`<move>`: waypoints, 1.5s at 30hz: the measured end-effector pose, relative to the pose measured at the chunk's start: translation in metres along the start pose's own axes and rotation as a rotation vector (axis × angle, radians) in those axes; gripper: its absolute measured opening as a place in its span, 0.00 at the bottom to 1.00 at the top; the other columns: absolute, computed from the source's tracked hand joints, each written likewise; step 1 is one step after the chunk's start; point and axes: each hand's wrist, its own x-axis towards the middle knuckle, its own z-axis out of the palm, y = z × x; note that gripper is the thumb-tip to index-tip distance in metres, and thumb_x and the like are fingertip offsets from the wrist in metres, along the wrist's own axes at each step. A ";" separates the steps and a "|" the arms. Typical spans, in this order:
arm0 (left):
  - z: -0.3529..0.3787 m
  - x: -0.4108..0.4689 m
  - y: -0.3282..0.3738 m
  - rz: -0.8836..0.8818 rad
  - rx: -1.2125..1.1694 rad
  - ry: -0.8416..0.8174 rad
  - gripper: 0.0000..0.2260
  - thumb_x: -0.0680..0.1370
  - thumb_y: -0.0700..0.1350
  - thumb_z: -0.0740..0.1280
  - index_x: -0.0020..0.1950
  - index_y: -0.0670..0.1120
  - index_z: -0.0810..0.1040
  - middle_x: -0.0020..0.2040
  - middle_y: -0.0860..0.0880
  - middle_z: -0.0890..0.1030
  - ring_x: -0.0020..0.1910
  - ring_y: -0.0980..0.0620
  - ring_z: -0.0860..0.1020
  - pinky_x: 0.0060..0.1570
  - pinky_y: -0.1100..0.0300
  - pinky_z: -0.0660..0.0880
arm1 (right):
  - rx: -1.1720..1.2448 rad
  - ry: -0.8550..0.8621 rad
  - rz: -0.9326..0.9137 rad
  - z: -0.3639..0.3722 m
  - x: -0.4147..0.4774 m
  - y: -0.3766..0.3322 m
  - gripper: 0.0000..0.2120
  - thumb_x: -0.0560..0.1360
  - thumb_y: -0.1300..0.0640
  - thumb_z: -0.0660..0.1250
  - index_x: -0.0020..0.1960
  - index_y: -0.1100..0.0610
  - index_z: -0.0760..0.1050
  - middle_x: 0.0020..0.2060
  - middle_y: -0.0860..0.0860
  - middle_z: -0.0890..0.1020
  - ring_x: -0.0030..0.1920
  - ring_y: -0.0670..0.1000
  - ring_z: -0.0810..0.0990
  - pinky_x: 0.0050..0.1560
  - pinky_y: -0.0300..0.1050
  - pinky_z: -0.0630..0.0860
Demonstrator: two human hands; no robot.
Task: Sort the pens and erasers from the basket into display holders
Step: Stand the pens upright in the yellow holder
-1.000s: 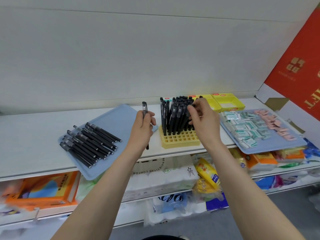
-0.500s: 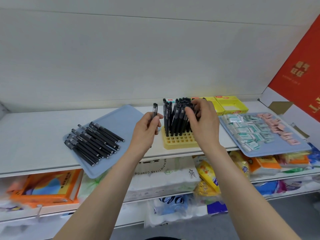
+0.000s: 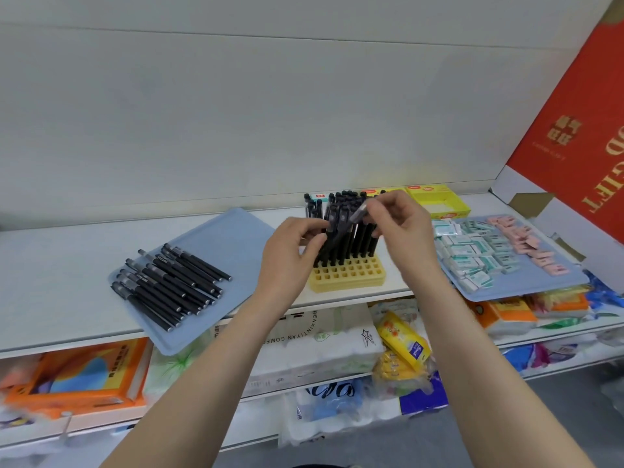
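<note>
I have one black pen [image 3: 341, 233] held between both hands, tilted, just in front of the standing pens in the yellow pen holder [image 3: 347, 276]. The left hand [image 3: 292, 255] pinches the lower part of the pen with thumb and curled fingers. The right hand [image 3: 401, 228] pinches the upper, grey end with its fingertips. The pen is not yet in any hole.

I judge the step in hand to be passing this pen over and setting it for insertion. The back rows of the holder are full, and the front rows show free holes.

For the next move, I think the pen must be turned upright and its lower end aimed at a free hole in front. The left hand must let go so that it does not block the way. The standing pens are close, so a careless push may knock them.

Many loose pens [image 3: 172, 285] lie on the blue tray [image 3: 233, 238] at the left. The erasers [image 3: 472, 251] lie on a second blue tray [image 3: 526, 287] at the right, well apart from the hands. The yellow boxes [image 3: 439, 201] stand behind.
</note>
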 end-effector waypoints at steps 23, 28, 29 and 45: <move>0.020 0.040 -0.011 0.425 0.534 -0.092 0.22 0.75 0.36 0.69 0.69 0.43 0.72 0.67 0.47 0.73 0.64 0.45 0.71 0.63 0.54 0.70 | -0.499 0.004 -0.228 -0.011 0.011 0.015 0.08 0.78 0.55 0.66 0.44 0.57 0.70 0.32 0.44 0.76 0.33 0.47 0.75 0.38 0.51 0.75; 0.020 0.040 -0.013 0.421 0.535 -0.094 0.23 0.74 0.35 0.69 0.69 0.42 0.72 0.67 0.46 0.73 0.64 0.45 0.71 0.63 0.53 0.71 | -0.545 -0.009 -0.249 -0.015 0.013 0.015 0.09 0.77 0.56 0.66 0.42 0.56 0.67 0.31 0.49 0.75 0.32 0.51 0.73 0.36 0.50 0.72; 0.020 0.039 -0.013 0.422 0.531 -0.096 0.23 0.74 0.35 0.69 0.69 0.42 0.72 0.67 0.46 0.73 0.64 0.44 0.71 0.63 0.53 0.71 | -0.551 -0.017 -0.246 -0.015 0.013 0.016 0.09 0.77 0.56 0.66 0.42 0.56 0.67 0.30 0.48 0.75 0.32 0.51 0.73 0.36 0.49 0.72; -0.024 0.010 -0.028 0.304 0.464 0.066 0.22 0.78 0.37 0.66 0.72 0.45 0.70 0.68 0.46 0.72 0.69 0.47 0.67 0.69 0.54 0.65 | -0.633 0.154 -0.328 0.004 0.019 -0.004 0.09 0.77 0.58 0.64 0.57 0.52 0.75 0.43 0.47 0.77 0.39 0.48 0.75 0.43 0.45 0.70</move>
